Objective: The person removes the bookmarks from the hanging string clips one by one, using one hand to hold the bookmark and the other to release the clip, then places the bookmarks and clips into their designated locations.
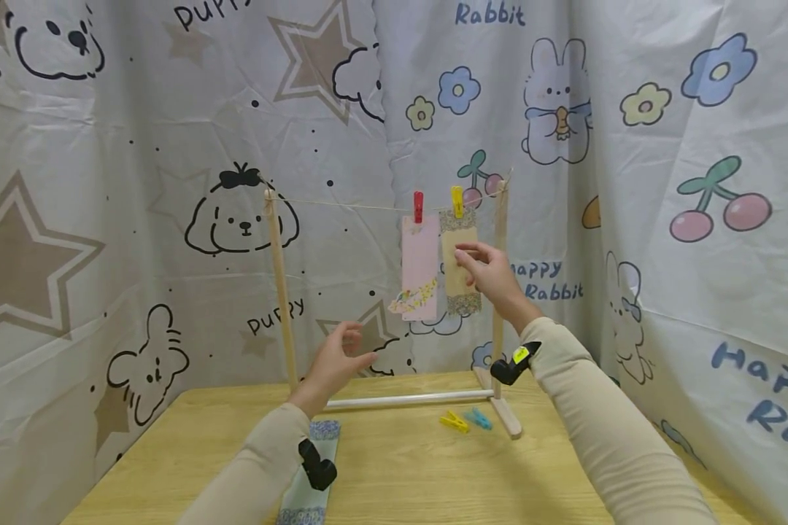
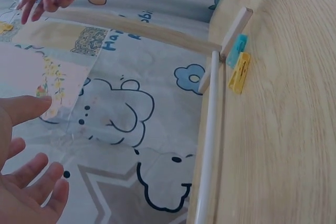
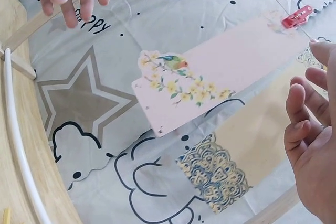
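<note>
A pink bookmark (image 1: 419,255) with a bird and yellow flowers hangs from a string (image 1: 341,205), held by a red clothespin (image 1: 418,207). To its right a tan bookmark (image 3: 257,124) with patterned ends hangs under a yellow clothespin (image 1: 457,202). My right hand (image 1: 492,277) is in front of the tan bookmark, its fingers loosely bent and nothing between them. Lower and to the left, my left hand (image 1: 336,362) is held in the air, fingers spread and empty. In the left wrist view its thumb overlaps the pink bookmark (image 2: 29,72).
Wooden posts (image 1: 279,292) carry the string, joined low down by a white rod (image 1: 410,399). On the table (image 1: 420,474) lie a yellow clothespin (image 1: 454,421) and a blue clothespin (image 1: 479,418). A light blue bookmark (image 1: 325,445) lies partly beneath my left forearm. Printed curtains surround the table.
</note>
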### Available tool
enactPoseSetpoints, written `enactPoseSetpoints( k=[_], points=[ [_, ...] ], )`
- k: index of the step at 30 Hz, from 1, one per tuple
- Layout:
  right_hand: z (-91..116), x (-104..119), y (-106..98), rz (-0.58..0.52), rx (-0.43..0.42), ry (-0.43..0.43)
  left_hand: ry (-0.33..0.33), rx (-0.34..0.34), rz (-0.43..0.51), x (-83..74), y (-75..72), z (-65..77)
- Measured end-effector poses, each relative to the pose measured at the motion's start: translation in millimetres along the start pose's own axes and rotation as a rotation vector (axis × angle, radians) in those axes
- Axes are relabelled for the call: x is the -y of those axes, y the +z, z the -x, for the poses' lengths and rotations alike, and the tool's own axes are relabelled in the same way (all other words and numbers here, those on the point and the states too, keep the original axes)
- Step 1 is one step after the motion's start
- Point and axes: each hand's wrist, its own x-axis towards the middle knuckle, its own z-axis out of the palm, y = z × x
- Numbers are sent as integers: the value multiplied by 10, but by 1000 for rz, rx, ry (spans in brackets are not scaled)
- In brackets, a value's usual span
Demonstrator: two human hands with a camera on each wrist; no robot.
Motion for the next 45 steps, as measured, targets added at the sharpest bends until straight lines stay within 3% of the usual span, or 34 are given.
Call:
enactPoseSetpoints(
  k=[7,11,20,26,29,39,45],
  points=[
    [-116,139,-34,71,44,-9,-22,12,104,-109,191,-147],
    [-200,203,-73,81,26,-46,-18,20,126,-151,298,-246],
    [-390,403,-42,83,44,-110,-42,-42,296,-48,439,-445],
    [-533,585,-51,-2,4,-120,-4,-52,399,28,616,-584],
    [-598,644,-23,37,11,-116,25,-77,409,33,664,-661],
    [-725,722,164,151,90,-103,21,-51,462,-21,805,-807],
    [-762,831,289,204,196,-17,20,-111,546,-12,877,-843]
  ],
)
